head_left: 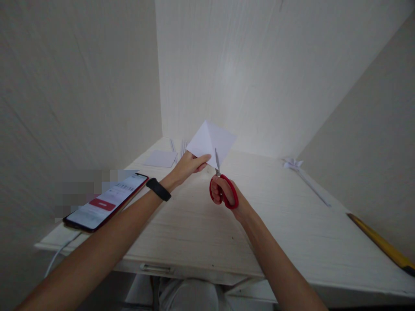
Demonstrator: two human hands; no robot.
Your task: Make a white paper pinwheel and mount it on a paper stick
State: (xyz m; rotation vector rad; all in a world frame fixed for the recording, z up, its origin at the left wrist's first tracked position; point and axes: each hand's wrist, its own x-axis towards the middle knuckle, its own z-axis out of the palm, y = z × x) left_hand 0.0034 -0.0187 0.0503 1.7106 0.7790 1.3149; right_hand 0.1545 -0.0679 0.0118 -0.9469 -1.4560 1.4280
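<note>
You cut folded white paper with red scissors above the desk.

Your left hand (189, 165) pinches the folded paper (212, 141) at its lower corner, held up over the desk (292, 224); your right hand (228, 194) is closed through the red scissors (222, 190), blades touching the paper's lower edge; a phone (105, 203) lies left, its screen writing too small to read; a yellow ruler (382, 246) lies far right.

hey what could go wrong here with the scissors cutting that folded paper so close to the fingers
1. The scissors in the right hand cut into the folded paper right beside the left hand fingertips, so a nick seems possible.
2. The paper is held in the air by one corner, so it may twist and the cut wander.
</note>
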